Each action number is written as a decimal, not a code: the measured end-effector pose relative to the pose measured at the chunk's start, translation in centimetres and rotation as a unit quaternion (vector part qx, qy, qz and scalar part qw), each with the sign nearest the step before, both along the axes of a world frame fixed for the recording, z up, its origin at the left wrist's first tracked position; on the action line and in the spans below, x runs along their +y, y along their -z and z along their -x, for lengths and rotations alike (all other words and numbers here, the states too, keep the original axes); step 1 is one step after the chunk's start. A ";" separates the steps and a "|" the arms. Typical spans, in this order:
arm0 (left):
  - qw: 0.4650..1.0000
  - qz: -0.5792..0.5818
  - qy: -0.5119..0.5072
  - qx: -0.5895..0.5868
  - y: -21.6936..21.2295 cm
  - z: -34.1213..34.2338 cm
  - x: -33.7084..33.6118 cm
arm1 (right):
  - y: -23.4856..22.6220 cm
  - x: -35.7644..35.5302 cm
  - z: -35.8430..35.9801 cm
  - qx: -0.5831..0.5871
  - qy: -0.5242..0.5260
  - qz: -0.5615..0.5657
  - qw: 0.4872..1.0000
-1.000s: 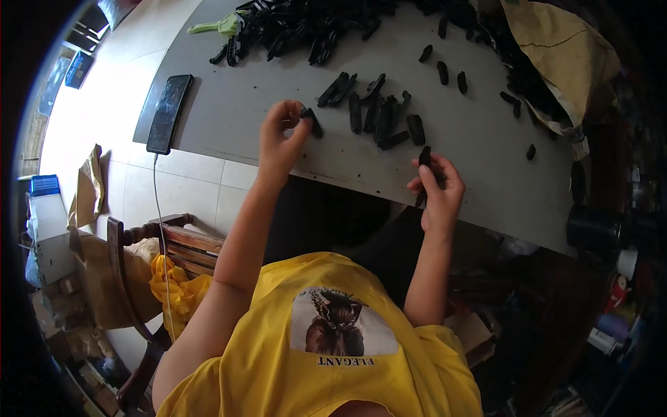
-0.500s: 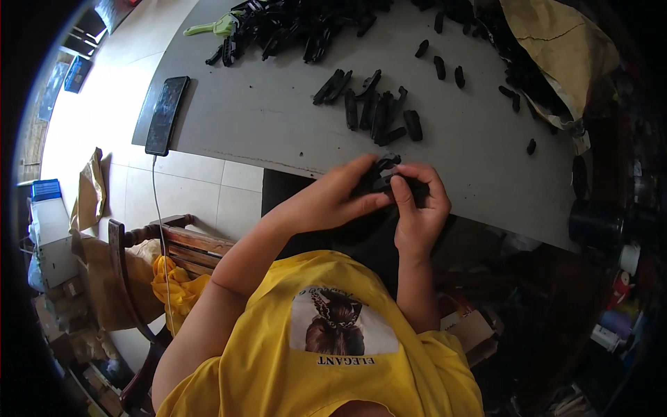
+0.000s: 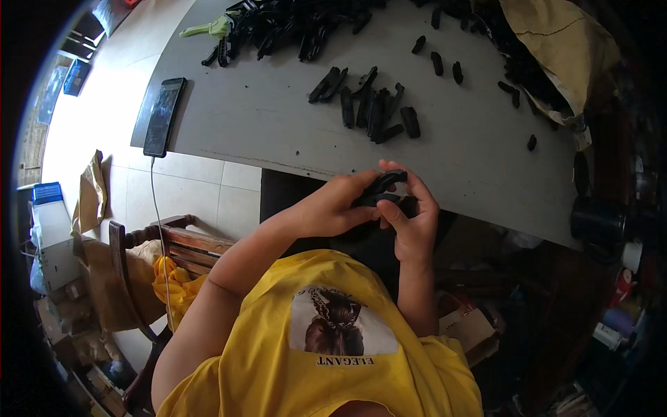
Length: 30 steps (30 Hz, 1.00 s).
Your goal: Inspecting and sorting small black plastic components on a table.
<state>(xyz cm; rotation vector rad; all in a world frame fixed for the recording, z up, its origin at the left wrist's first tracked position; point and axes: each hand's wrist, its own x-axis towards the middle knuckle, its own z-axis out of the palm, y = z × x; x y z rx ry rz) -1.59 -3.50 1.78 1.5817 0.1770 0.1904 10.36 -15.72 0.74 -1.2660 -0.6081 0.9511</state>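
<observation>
At the near edge of the table, both hands meet around a black plastic piece (image 3: 383, 184) with a curved, jaw-like shape. My left hand (image 3: 337, 207) is closed on its left end, thumb and fingers gripping it. From the other side my right hand (image 3: 415, 219) has its fingers and thumb curled round the right end; dark plastic shows between thumb and fingers, and I cannot tell whether it is a second piece. Just beyond the hands lies a small group of similar long black pieces (image 3: 375, 111), some side by side, some crossing.
A large heap of black pieces (image 3: 292, 28) fills the far side of the grey table (image 3: 243, 118), with a green plastic tool (image 3: 208, 28) at its left. Short black pieces (image 3: 437, 64) are scattered before a brown paper bag (image 3: 563, 48). A cabled phone (image 3: 165, 117) lies at the left edge.
Both hands have shifted slightly toward me. The right fingers have moved over the top of the black piece, which has turned and shows its curved shape more openly.
</observation>
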 end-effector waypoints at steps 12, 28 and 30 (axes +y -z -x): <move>0.979 -0.181 -0.079 0.058 1.1 -0.1 -2.0 | 2.4 -1.5 0.3 -0.295 0.108 -0.016 0.949; 0.999 -0.039 -0.013 -0.003 1.8 0.7 -1.5 | 1.0 -0.5 1.4 0.023 0.077 -0.063 0.995; 1.000 0.004 -0.006 0.015 1.8 0.9 -1.7 | 0.9 -0.6 0.9 0.052 0.044 -0.046 0.997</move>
